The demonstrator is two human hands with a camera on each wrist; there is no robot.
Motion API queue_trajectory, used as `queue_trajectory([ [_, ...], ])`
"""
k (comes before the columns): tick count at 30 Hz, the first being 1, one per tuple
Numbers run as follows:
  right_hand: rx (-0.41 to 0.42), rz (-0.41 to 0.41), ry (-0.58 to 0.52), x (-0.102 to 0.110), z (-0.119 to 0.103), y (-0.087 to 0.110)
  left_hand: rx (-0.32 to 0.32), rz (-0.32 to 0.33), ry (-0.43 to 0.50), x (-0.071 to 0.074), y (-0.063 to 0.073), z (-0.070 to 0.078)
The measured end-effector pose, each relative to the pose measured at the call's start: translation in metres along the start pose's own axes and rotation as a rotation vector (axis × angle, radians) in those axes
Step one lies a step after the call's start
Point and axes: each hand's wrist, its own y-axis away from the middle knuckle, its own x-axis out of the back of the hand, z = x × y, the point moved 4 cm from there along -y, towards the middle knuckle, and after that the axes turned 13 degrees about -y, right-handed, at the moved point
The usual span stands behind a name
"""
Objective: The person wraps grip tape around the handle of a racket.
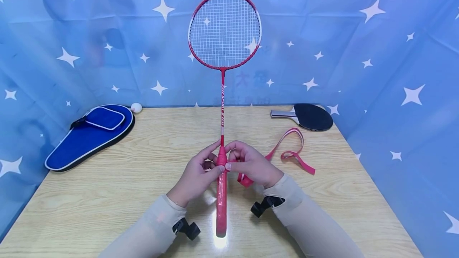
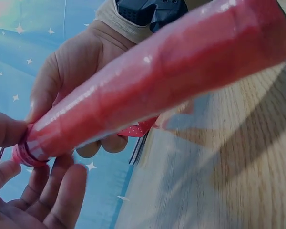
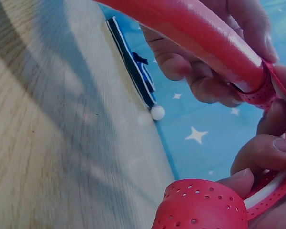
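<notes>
Two arms in pale sleeves [image 1: 147, 226] come up from the bottom, the left arm [image 1: 138, 236] leaning right and the right arm [image 1: 313, 220] leaning left, so both bare hands are near each other in the middle. The left hand [image 1: 199, 172] has bent fingers [image 1: 206, 153] and its left thumb [image 1: 213, 174] points over to the right, making a pinch. The right hand [image 1: 256, 166] pinches too, with its fingers curled in, and its right thumb [image 1: 237, 167] points left, its tip close to the other thumb's tip.
</notes>
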Motion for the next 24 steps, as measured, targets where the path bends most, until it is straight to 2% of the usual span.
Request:
queue_trajectory([
  [4,-0.001,-0.004,0.006,-0.0005,0.0002,-0.0001,-0.026,0.018,-0.007,-0.0002,-0.0005,-0.0001],
  [10,-0.026,-0.034,-0.002,0.0002,0.0009,-0.0004,-0.019,0.012,0.04,-0.0011,-0.0009,0.0002],
  [17,-0.055,-0.074,-0.015,0.0006,0.0008,-0.0005,-0.01,0.002,0.048,-0.0019,-0.0008,0.0],
  [24,-0.04,-0.074,0.007,-0.0012,-0.0014,0.0007,-0.019,-0.001,0.058,-0.0024,-0.001,-0.0002],
])
